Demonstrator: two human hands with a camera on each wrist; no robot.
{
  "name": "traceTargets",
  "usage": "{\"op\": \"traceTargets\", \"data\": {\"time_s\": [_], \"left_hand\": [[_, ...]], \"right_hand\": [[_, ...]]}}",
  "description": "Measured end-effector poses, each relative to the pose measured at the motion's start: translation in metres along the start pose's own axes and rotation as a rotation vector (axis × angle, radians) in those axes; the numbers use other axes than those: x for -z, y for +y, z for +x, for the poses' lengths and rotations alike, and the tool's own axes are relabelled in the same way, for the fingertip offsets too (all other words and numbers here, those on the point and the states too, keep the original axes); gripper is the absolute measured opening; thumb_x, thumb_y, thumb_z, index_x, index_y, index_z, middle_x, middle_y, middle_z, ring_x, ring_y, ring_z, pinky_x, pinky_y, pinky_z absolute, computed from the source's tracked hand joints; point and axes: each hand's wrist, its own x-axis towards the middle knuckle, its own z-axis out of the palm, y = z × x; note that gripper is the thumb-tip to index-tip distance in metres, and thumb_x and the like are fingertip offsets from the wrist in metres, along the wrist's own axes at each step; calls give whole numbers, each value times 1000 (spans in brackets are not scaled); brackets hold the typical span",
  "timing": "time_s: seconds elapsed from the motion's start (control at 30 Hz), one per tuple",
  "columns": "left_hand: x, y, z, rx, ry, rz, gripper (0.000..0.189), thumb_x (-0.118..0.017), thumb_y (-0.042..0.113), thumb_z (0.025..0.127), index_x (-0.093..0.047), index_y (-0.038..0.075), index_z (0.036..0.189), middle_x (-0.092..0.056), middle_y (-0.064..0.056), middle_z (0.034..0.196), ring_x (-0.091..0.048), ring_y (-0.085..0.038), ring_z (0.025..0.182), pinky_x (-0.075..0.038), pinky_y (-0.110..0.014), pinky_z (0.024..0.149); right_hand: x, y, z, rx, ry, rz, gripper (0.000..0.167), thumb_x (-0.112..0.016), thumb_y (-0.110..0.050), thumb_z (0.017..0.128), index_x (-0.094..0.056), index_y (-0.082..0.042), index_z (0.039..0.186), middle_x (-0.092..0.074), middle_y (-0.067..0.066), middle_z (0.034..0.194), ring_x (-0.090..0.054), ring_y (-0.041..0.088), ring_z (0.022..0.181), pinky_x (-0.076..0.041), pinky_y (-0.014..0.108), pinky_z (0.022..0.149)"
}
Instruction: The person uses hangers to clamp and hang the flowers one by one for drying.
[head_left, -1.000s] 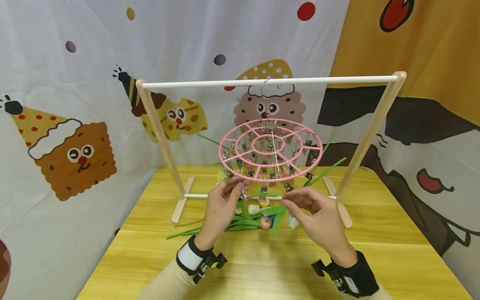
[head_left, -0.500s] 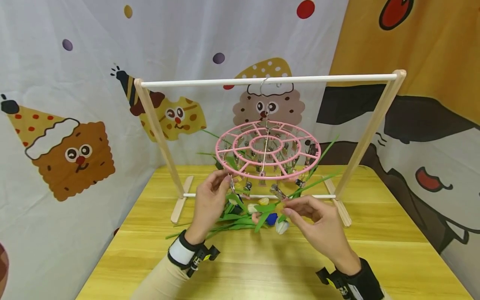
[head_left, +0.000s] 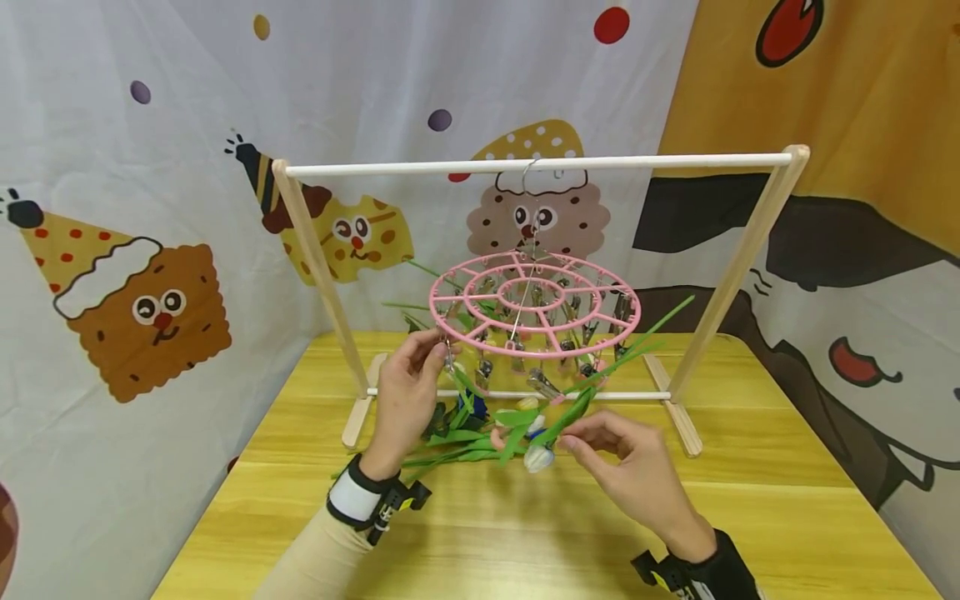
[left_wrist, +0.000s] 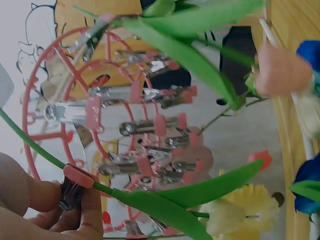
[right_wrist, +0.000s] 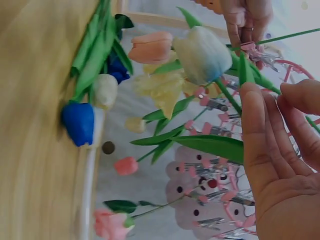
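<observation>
A pink round clip hanger [head_left: 534,304] hangs from the white rail, with metal clips and artificial flowers below it. At its left front, my left hand [head_left: 408,387] pinches a metal clip [left_wrist: 72,192] by its sides; a green stem runs through the clip's pink tips to a pale yellow flower [left_wrist: 222,217]. In front, my right hand [head_left: 630,467] pinches the stem and leaf of a white tulip with blue tinge [right_wrist: 202,55], whose head points down. A clip [head_left: 543,383] hangs with its pink end right at that tulip's stem.
A wooden frame [head_left: 731,275] with a white top rail [head_left: 420,168] stands on the wooden table [head_left: 480,533]. Several loose flowers lie beneath the hanger, among them a blue tulip [right_wrist: 78,122] and a cream one [right_wrist: 105,91]. A printed cloth [head_left: 360,92] hangs behind.
The hanger has turned, its front clips shifting left. My left hand has moved left along with its clip. My right hand has lowered slightly, and the white tulip has swung left.
</observation>
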Motion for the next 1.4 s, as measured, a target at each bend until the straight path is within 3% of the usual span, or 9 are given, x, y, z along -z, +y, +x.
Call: {"op": "traceTargets", "data": {"time_s": [0.3,0.5,0.63,0.73,0.8,0.87,1.07,1.23,1.4], "left_hand": [[8,-20,5,-5,5,61,27,-68,4,117,-77,-5,141,-82,-27,138,-85,-36,118,-64,-15,96],[21,-26,2,41,-40,112,31,-67,9,119,-76,3,148,-79,-22,147,-80,-39,132,-61,-12,105],[33,-28,-7,65,-32,223,28,-70,12,118,-77,5,145,-79,-19,143,-81,-36,130,-63,-14,105],[42,-31,-16,62,-26,366,20,-74,11,116,-81,5,134,-83,-16,130,-84,-33,118,-69,-27,99],[47,-33,-22,61,-64,473,13,-77,11,114,-83,6,124,-85,-12,118,-85,-30,108,-72,-36,94],[50,-38,-29,83,-144,560,6,-80,10,112,-84,7,115,-86,-9,107,-84,-25,99,-72,-39,88],[51,-58,-49,164,-426,729,2,-86,11,107,-83,11,108,-83,0,97,-74,-10,83,-62,-26,71],[46,-73,-58,111,-525,828,11,-94,7,98,-85,9,103,-84,-5,100,-77,-16,88,-65,-34,77],[42,-80,-63,95,-595,871,13,-96,6,96,-85,8,103,-84,-7,100,-79,-21,92,-68,-42,81]], "right_hand": [[-4,18,-14,-38,-52,-122,23,-88,1,102,-85,-18,114,-88,-6,105,-83,6,91,-71,27,82],[-7,27,-18,-85,-94,-150,29,-88,-3,103,-84,-31,113,-88,-5,106,-82,3,92,-71,28,81],[-8,31,-19,-131,-130,-175,23,-87,-10,107,-84,-33,114,-88,-4,105,-80,0,93,-71,27,82],[-8,33,-20,-148,-152,-205,20,-87,-14,107,-84,-33,114,-87,-9,104,-78,-1,92,-70,27,82],[-8,35,-20,-145,-163,-225,19,-87,-15,107,-84,-33,114,-86,-9,104,-77,-2,92,-70,29,83],[-8,36,-20,-132,-176,-239,21,-88,-13,106,-85,-32,114,-86,-9,106,-77,-2,94,-71,30,83],[-13,38,-18,-64,-236,-295,25,-89,-7,104,-86,-28,117,-86,-9,112,-77,-1,98,-71,32,84],[-19,37,-16,-50,-313,-327,22,-88,-9,105,-86,-25,121,-85,-7,114,-76,0,99,-71,32,85],[-27,36,-17,-46,-381,-309,19,-87,-8,106,-87,-16,122,-87,1,116,-77,2,101,-71,31,87]]}}
